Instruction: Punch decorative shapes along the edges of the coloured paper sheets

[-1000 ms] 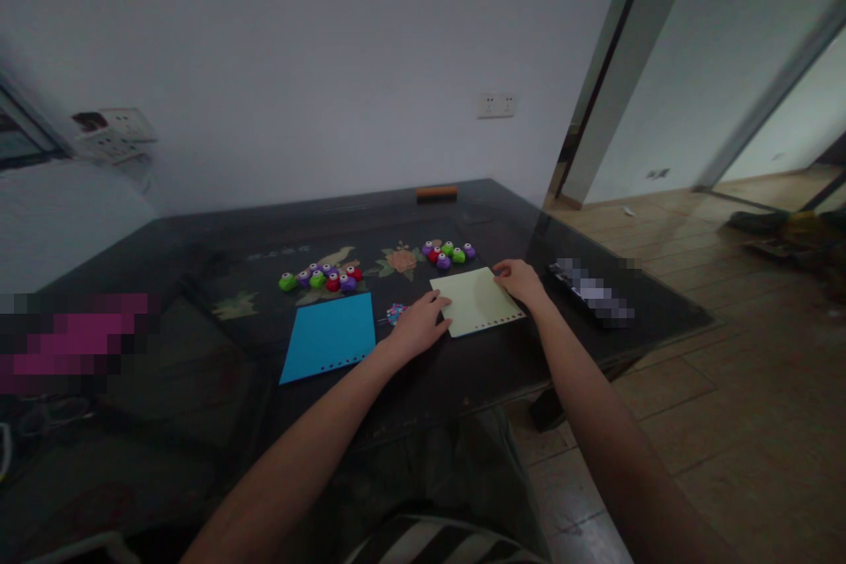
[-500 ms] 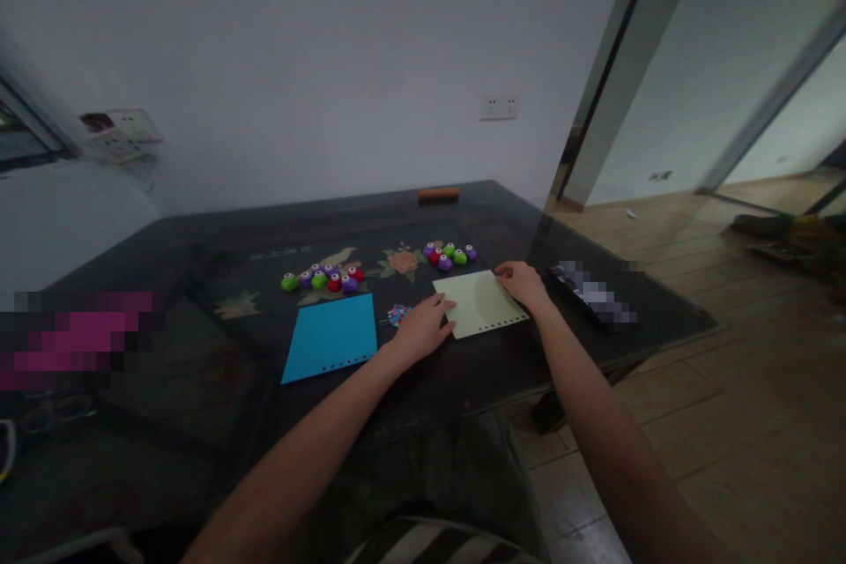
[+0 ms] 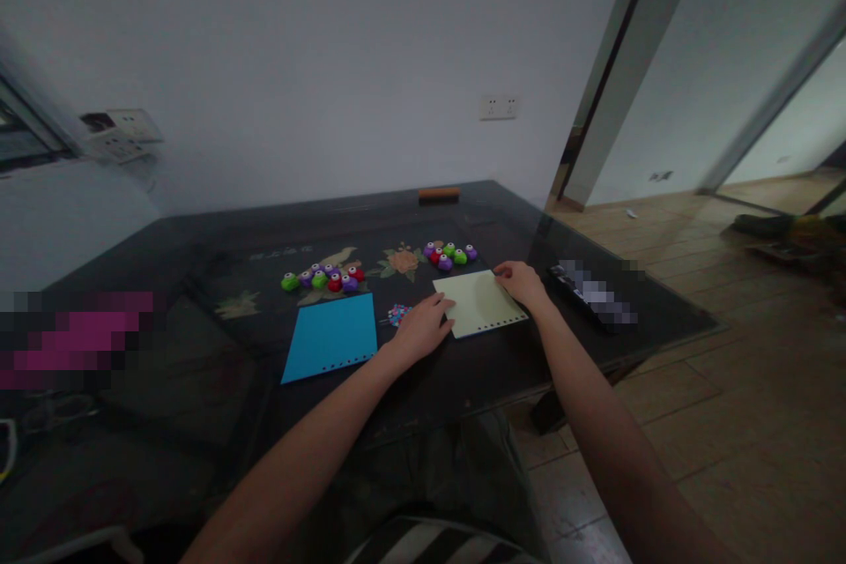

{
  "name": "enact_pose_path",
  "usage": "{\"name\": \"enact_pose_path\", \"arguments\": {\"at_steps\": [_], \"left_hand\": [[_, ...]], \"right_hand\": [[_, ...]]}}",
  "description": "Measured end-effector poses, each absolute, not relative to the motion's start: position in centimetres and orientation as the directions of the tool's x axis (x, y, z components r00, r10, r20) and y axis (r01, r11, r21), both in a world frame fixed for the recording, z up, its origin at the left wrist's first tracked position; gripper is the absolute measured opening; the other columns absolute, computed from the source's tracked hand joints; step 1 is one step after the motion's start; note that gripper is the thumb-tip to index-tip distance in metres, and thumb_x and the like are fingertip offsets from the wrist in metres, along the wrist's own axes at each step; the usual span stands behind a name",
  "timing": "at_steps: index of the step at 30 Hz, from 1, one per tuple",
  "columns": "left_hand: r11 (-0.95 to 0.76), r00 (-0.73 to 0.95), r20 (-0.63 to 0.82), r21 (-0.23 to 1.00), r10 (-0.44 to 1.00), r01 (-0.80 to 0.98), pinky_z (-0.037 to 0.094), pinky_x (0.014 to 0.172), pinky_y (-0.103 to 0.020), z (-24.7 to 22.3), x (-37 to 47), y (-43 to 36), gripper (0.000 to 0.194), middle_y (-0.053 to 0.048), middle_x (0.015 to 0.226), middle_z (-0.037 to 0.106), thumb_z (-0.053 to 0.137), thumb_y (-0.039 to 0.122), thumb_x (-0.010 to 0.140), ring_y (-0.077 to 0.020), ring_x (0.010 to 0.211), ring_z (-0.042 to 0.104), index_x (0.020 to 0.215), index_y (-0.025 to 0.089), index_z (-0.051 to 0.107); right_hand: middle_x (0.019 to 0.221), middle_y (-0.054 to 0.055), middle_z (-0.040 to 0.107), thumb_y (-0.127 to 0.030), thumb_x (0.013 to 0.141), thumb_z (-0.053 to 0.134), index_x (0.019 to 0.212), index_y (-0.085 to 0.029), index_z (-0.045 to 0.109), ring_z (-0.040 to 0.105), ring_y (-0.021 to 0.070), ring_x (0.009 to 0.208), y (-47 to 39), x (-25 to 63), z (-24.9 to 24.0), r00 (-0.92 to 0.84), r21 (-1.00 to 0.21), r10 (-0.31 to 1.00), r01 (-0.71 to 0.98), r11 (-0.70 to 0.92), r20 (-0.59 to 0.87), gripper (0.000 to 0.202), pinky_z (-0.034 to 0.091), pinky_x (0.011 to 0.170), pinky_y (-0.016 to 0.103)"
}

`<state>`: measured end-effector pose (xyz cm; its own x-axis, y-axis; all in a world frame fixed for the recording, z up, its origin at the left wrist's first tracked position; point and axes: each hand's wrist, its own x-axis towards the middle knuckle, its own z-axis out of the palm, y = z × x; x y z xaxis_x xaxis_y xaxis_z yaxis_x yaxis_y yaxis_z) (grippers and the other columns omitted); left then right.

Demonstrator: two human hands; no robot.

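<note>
A pale yellow sheet of loose-leaf paper (image 3: pixel 477 304) lies flat on the dark table, its row of punched holes facing me. My left hand (image 3: pixel 424 323) rests at its left edge, fingertips on the paper and thumb held apart. At the upper right edge, the slightly bent fingers of my right hand (image 3: pixel 522 282) touch the sheet. To the left lies a blue punched sheet (image 3: pixel 334 335). Between the two sheets is a small pile of multicoloured bits (image 3: pixel 397 315), partly hidden by my left hand.
Purple, green and red eyeball-like toys sit in a left group (image 3: pixel 323 278) and a right group (image 3: pixel 449 256) behind the sheets. A brown roll (image 3: pixel 439 194) lies at the table's far edge. A blurred-out dark object (image 3: pixel 588 295) is right of my right hand, a pink one (image 3: pixel 79 339) far left.
</note>
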<state>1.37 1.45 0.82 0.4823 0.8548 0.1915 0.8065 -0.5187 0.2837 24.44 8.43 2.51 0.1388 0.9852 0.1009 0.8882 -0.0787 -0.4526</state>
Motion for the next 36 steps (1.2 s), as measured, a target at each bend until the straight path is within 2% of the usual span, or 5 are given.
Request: {"name": "enact_pose_path", "arguments": {"at_steps": [14,21,25,30,36], "left_hand": [[-0.527,0.47,0.247,0.287,0.848,0.8,0.036,0.101,-0.034,2.2,1.2,1.4,0.039,-0.01,0.131,0.049,0.043,0.028,0.087,-0.0223,0.119,0.046,0.124,0.018,0.048],[-0.555,0.431,0.36,0.409,0.827,0.724,0.043,0.09,-0.031,6.2,-4.1,1.3,0.029,-0.004,0.11,0.063,0.038,0.026,0.088,-0.0179,0.102,0.057,0.106,0.022,0.059],[-0.384,0.254,0.322,0.455,0.912,0.803,0.046,0.083,-0.034,6.4,-12.0,2.8,0.025,-0.005,0.097,0.067,0.042,0.026,0.084,-0.0203,0.09,0.06,0.093,0.019,0.064],[-0.119,-0.03,0.262,0.537,0.965,0.835,0.047,0.074,-0.035,4.0,-19.4,3.0,0.028,-0.007,0.086,0.068,0.042,0.03,0.082,-0.0209,0.076,0.063,0.096,0.016,0.062],[-0.14,0.014,0.229,0.545,0.973,0.827,0.047,0.077,-0.035,2.9,-21.5,2.2,0.038,-0.007,0.087,0.068,0.044,0.033,0.081,-0.0202,0.077,0.064,0.115,0.018,0.053]], "right_hand": [[0.092,0.004,0.067,-0.024,0.076,0.055,0.099,-0.024,0.065,0.061,0.0196,0.086,8.2,24.2,2.8,0.151,-0.454,0.979,0.888,-0.073,0.137,0.024,0.043,0.071,0.028],[0.092,0.005,0.067,-0.02,0.078,0.052,0.095,-0.021,0.066,0.061,0.0178,0.087,8.4,23.9,2.7,0.119,-0.523,0.951,0.851,0.051,0.285,0.022,0.044,0.077,0.028],[0.093,0.005,0.067,-0.018,0.078,0.053,0.093,-0.019,0.066,0.061,0.0165,0.084,8.0,22.9,3.3,-0.006,-0.548,0.935,0.809,0.212,0.353,0.02,0.044,0.078,0.028],[0.089,0.006,0.068,-0.02,0.078,0.056,0.089,-0.016,0.067,0.062,0.0161,0.081,6.9,18.7,5.5,-0.187,-0.57,0.891,0.709,0.414,0.414,0.017,0.045,0.074,0.027],[0.09,0.003,0.068,-0.018,0.079,0.056,0.089,-0.019,0.068,0.061,0.0151,0.082,7.5,9.2,6.7,-0.49,-0.539,0.785,0.573,0.618,0.38,0.015,0.045,0.076,0.028]]}}
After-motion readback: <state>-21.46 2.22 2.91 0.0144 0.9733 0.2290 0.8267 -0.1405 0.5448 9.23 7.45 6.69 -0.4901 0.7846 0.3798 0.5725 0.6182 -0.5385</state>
